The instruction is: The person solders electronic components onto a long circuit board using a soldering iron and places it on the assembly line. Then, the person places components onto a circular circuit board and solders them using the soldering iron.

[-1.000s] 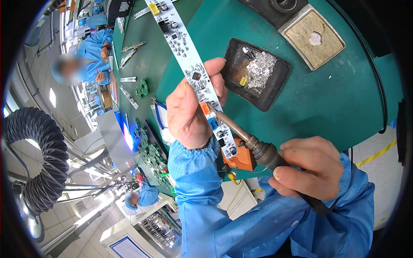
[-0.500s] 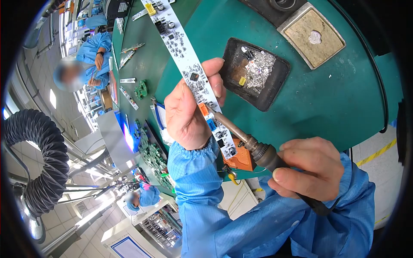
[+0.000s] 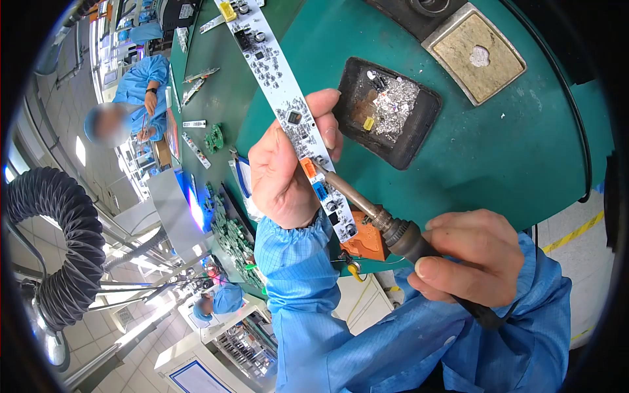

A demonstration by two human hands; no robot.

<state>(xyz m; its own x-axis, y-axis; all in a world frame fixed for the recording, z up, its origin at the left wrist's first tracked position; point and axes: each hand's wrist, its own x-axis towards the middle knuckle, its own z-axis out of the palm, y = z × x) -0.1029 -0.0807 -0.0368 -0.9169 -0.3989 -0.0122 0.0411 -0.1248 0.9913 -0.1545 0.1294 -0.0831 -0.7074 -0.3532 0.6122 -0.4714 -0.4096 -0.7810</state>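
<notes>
A long white circuit board (image 3: pixel 272 78) slants across the upper middle, gripped near its lower half between the thumb and fingers of my left hand (image 3: pixel 288 164). On the board sit an orange connector (image 3: pixel 308 168) and, just below it, a blue connector (image 3: pixel 320 190). My right hand (image 3: pixel 473 259) is closed round the dark handle of a soldering iron (image 3: pixel 409 241). The iron's tip is at the board's right edge beside the orange connector; whether it touches is too small to tell. Beyond my left fingers lies a black tray (image 3: pixel 422 134) with solder scraps and a yellow part.
A sponge in a metal holder (image 3: pixel 481 56) is at the upper right. An orange block (image 3: pixel 367 242) lies behind the iron. Green boards (image 3: pixel 232 239) are piled at the left, near a black flexible duct (image 3: pixel 62 242). Two people in blue, one person (image 3: pixel 141 85) upper left, are farther off.
The board and my left hand have shifted slightly left. The iron's tip has moved a little left too, staying beside the orange connector. The upper-left person's hands and head have moved.
</notes>
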